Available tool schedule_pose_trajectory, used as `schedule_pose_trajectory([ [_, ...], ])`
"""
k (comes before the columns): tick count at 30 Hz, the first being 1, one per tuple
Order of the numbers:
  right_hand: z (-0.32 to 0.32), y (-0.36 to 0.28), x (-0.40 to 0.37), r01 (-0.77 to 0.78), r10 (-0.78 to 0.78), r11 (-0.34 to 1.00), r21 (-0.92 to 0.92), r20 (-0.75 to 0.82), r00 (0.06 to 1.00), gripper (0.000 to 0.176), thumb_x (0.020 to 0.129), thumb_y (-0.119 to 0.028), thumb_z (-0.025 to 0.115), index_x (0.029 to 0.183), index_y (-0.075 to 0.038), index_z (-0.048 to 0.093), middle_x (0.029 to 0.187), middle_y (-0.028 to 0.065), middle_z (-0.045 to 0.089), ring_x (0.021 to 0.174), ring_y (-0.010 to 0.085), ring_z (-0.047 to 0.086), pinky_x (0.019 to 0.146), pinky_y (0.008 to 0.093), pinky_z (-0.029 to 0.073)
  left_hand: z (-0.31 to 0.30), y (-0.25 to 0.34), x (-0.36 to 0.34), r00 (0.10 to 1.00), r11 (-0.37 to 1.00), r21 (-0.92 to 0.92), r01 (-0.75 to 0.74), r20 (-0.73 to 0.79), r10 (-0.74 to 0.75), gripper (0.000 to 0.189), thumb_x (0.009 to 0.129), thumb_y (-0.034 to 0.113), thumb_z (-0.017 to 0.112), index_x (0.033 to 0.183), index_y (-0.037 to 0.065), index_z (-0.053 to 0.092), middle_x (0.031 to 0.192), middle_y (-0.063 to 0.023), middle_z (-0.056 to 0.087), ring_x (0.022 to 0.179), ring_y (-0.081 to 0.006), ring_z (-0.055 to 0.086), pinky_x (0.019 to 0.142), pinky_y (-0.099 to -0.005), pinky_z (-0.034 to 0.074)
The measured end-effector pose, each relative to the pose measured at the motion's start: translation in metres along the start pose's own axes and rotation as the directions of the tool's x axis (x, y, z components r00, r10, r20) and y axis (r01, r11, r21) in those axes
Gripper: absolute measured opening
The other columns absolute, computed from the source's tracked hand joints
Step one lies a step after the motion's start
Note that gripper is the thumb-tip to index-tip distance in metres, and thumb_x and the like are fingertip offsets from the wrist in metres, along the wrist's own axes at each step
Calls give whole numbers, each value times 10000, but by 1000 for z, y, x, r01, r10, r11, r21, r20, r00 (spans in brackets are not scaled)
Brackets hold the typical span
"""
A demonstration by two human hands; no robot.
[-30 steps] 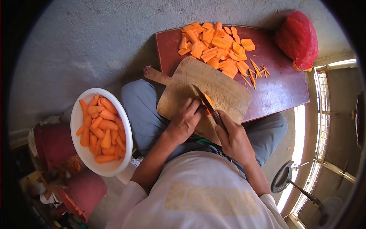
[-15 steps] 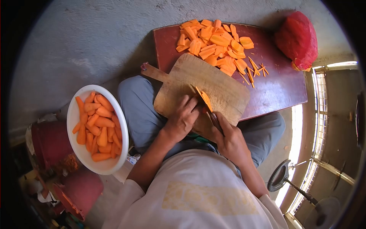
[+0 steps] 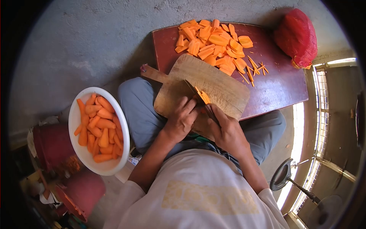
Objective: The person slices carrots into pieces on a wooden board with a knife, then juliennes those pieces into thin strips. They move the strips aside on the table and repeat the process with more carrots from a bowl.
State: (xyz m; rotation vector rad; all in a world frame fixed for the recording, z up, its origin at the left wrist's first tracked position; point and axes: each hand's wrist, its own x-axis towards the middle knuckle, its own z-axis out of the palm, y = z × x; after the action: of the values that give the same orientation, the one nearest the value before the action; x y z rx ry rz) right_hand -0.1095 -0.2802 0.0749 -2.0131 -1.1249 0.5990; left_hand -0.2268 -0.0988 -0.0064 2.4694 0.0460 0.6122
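My right hand (image 3: 228, 128) grips a knife (image 3: 193, 90), whose blade slants up and left over the wooden cutting board (image 3: 225, 86). A few thin carrot sticks (image 3: 204, 96) lie against the blade's right side. Close on the blade's left, my left hand (image 3: 182, 119) is closed with curled fingers on the board. Whatever is under its fingertips is hidden. The board rests across my lap, its handle pointing up and left. Beyond it, many flat carrot slices (image 3: 217, 40) are heaped on a dark red table (image 3: 280, 86), with several cut sticks (image 3: 251, 70) beside them.
A white basin (image 3: 126, 147) of peeled carrots (image 3: 103, 122) stands at my left. Red buckets (image 3: 82, 191) are below it. A red mesh bag (image 3: 297, 36) sits at the table's far right, against the grey wall (image 3: 91, 45). A fan-like stand (image 3: 301, 187) is at lower right.
The knife blade has tilted and shifted slightly left, toward my left fingers, with more of it showing. My right hand has moved slightly up and left. The left hand stays nearly in place.
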Motion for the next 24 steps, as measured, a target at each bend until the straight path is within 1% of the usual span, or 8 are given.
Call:
schedule_pose_trajectory([
  [2,-10,-8,-14,-68,66,997,37,56,996,469,1065,-113,674,1498,20,550,1119,322,748,949,543,730,799,577,591,0,1,-1,999,1000,0,-17,-41,17,366,808,-67,632,1156,-68,745,1287,-249,686,1075,-446,631,961,-505,567],
  [5,-6,-8,-29,-15,15,1000,9,3,1000,467,1065,-108,671,1495,27,549,1122,316,752,957,536,734,799,572,595,4,-5,-7,999,999,35,-25,-24,26,264,925,65,614,1114,-51,756,1343,-240,680,1140,-404,634,1017,-479,559],
  [8,-1,-11,-9,-62,62,998,-20,41,997,495,1059,-94,673,1519,28,537,1137,321,753,977,529,739,807,562,600,3,-4,-8,1000,997,68,-24,-2,24,270,923,62,632,1133,-60,751,1351,-240,674,1149,-402,639,1025,-474,561],
  [11,2,-4,1,36,-36,999,-10,2,999,495,1059,-93,676,1520,25,538,1137,328,752,983,524,742,802,562,600,3,-4,-8,1000,998,57,-15,-2,16,261,912,60,651,1117,-68,749,1351,-237,664,1154,-398,632,1026,-472,564],
  [14,-13,-17,-14,-77,72,994,77,62,995,471,1062,-97,675,1500,23,549,1143,332,750,977,526,740,800,564,596,2,-2,-8,999,1000,-5,9,-46,-9,351,832,-47,632,1168,-67,728,1291,-256,666,1123,-460,624,998,-522,557],
  [20,-2,-10,-5,-75,75,997,-7,54,996,458,1061,-111,679,1483,18,554,1091,337,749,948,528,739,784,566,588,1,-6,-9,997,991,120,67,33,-71,279,914,51,612,1132,-63,743,1288,-219,650,1153,-396,608,1034,-476,540],
  [21,3,-8,1,23,-23,1000,-15,4,1000,451,1064,-124,679,1477,11,558,1031,335,749,915,529,738,768,576,586,1,-5,-7,999,991,126,38,-7,-37,279,911,54,615,1130,-60,744,1276,-215,650,1143,-394,608,1026,-477,539],
  [24,3,-5,2,54,-54,998,-24,17,998,444,1068,-134,673,1473,8,560,979,337,744,880,532,735,759,578,584,0,-6,-7,996,991,132,-7,-85,19,277,902,66,625,1122,-50,747,1241,-204,653,1113,-391,608,1007,-479,538],
])
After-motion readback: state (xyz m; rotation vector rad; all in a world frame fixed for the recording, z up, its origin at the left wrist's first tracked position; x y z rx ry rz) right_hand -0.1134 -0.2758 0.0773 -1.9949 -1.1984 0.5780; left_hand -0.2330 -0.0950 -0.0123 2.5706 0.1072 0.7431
